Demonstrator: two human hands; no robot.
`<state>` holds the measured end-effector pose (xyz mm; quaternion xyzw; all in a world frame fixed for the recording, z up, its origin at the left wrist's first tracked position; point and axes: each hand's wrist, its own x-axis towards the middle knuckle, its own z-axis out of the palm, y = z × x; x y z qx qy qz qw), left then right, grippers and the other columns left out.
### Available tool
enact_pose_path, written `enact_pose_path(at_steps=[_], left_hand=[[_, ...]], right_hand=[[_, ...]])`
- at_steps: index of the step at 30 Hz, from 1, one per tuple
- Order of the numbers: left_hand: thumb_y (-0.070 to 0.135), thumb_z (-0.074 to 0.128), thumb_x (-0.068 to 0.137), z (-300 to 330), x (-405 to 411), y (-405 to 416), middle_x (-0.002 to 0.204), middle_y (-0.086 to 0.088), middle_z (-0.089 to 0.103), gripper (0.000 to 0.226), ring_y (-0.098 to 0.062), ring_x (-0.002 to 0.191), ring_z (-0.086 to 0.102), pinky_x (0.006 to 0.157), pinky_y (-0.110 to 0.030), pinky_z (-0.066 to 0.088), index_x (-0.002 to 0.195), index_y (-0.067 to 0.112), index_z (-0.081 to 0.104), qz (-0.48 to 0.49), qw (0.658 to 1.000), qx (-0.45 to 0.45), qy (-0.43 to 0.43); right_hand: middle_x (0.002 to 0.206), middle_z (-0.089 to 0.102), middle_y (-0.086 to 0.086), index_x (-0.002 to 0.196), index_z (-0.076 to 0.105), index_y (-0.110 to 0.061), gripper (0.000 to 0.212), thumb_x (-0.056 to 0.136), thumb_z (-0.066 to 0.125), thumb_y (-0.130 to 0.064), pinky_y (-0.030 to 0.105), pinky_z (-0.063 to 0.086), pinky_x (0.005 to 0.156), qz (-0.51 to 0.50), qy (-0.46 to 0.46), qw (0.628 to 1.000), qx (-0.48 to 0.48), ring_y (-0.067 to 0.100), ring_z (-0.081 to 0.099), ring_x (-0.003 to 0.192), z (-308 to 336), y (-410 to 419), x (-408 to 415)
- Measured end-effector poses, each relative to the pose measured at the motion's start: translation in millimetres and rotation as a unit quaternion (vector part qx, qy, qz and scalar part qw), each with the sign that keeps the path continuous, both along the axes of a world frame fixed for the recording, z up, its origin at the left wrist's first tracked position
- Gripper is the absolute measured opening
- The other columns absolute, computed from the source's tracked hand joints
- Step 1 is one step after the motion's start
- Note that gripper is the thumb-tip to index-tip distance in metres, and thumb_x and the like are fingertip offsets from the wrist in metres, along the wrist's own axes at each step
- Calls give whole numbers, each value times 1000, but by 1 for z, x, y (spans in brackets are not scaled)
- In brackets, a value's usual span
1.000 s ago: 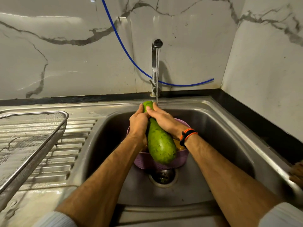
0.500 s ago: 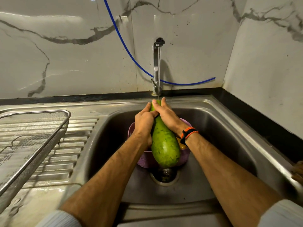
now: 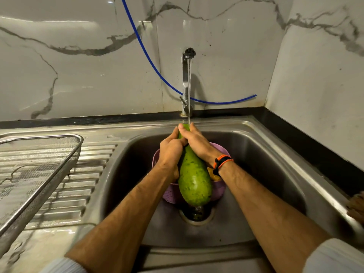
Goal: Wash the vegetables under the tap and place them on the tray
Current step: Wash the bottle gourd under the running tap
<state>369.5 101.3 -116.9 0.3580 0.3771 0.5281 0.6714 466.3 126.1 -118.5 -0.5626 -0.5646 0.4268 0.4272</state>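
While water runs from the tap (image 3: 187, 75) onto its narrow upper end, a long green gourd (image 3: 194, 180) is held tilted over the sink (image 3: 266, 154), directly in front of the tap and above a purple colander (image 3: 171, 194) that sits in the basin. The neck of the gourd is gripped by the left hand (image 3: 170, 152), whose fingers are curled round it, and the same neck is clasped from the other side by the right hand (image 3: 197, 141), just below the point where the stream lands. The rounded lower end of the gourd hangs nearer the viewer than the tap, over the drain (image 3: 197, 213).

The task is judged to be at an early stage: one vegetable is being rinsed, and none has been placed on the wire mesh tray (image 3: 39, 166), which stands well to the left of the tap on the ribbed draining board. Something orange (image 3: 213, 175) can be made out inside the colander, partly hidden; what it is cannot be told. It is judged that this remains to be washed, and that the gourd has yet to be carried to the tray.
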Motion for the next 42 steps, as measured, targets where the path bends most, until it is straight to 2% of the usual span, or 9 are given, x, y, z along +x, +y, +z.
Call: enact_pose_path(at_steps=[7,13,18,22,27,29,32,38,42], left_hand=[[0,51,95,5,-1,4,120,-13,70,45,-28,107,69,96,-50,54,137,15,59,27,1000,9,6],[-5,49,93,8,3,-3,126,-14,67,52,-29,111,67,99,-53,52,141,15,54,8,1000,7,-1],[0,53,95,7,-6,5,117,-13,71,48,-28,104,70,90,-48,57,139,17,56,22,999,-10,27],[9,47,101,7,-15,12,117,-13,69,41,-26,99,68,77,-41,58,139,21,55,19,999,-26,42],[21,57,99,0,-15,12,106,-10,71,34,-23,95,66,94,-47,51,133,23,55,21,997,-21,66],[34,56,99,3,-12,9,113,-13,72,38,-27,100,70,93,-50,55,132,16,60,-26,998,-24,51],[42,44,102,10,-9,4,89,-13,75,44,-24,74,73,67,-36,60,119,7,66,-70,996,-44,14],[27,48,103,13,-6,-2,129,-9,60,58,-22,89,68,60,-34,59,157,26,26,-52,998,-25,33],[19,51,102,15,-8,2,117,-8,64,61,-21,83,68,51,-32,58,156,32,26,-29,999,-11,38]], right_hand=[[165,5,1,157,5,-23,82,95,41,-63,42,18,121,11,-5,1000,15,21,14,150,1,-6,-3],[166,-1,1,157,1,-28,95,85,40,-76,52,15,121,-10,-1,1000,2,23,7,151,3,-6,-2],[164,14,1,157,9,-25,100,78,48,-73,46,24,120,28,38,999,5,20,23,148,3,-8,-7],[150,44,3,155,14,-29,117,62,75,-65,49,50,101,-10,90,996,-19,25,57,124,1,-10,-1],[106,69,14,113,61,-13,24,90,67,-16,34,59,67,-34,219,975,9,22,67,78,9,-14,10],[100,69,14,105,63,-12,15,91,64,-16,35,59,72,-44,272,961,8,26,68,83,12,-15,8],[120,67,20,121,64,-7,41,85,68,-26,51,52,97,-51,301,952,-4,38,64,110,11,-13,3],[152,43,4,145,43,-8,45,100,44,-7,24,32,112,-37,184,982,37,15,41,138,20,-16,8],[157,34,3,150,35,-8,50,101,46,-14,21,27,113,-7,149,989,13,15,33,143,15,-17,4]])
